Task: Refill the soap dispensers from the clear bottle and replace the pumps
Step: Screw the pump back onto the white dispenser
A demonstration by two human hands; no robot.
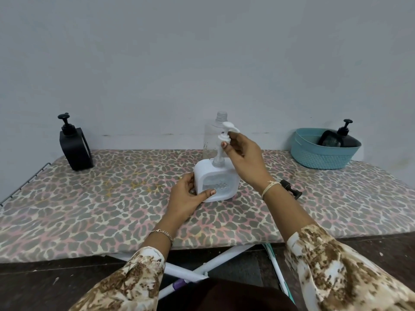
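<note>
A white square soap dispenser (219,180) stands mid-table. My left hand (190,196) grips its left side and front. My right hand (243,153) pinches the white pump (225,135) by its collar, lifted above the dispenser's neck, with the pump's tube still reaching down into the opening. Behind them stands the clear bottle (212,138), uncapped and upright. A black dispenser (75,145) with its pump on stands at the far left. Another black dispenser (343,138) lies in the teal basket (323,153) at the far right.
The table (89,198) is an ironing board with a leopard-print cover, set against a pale wall. A small dark object (292,190), partly hidden by my right wrist, lies on the cover. The board's white legs and dark floor show below.
</note>
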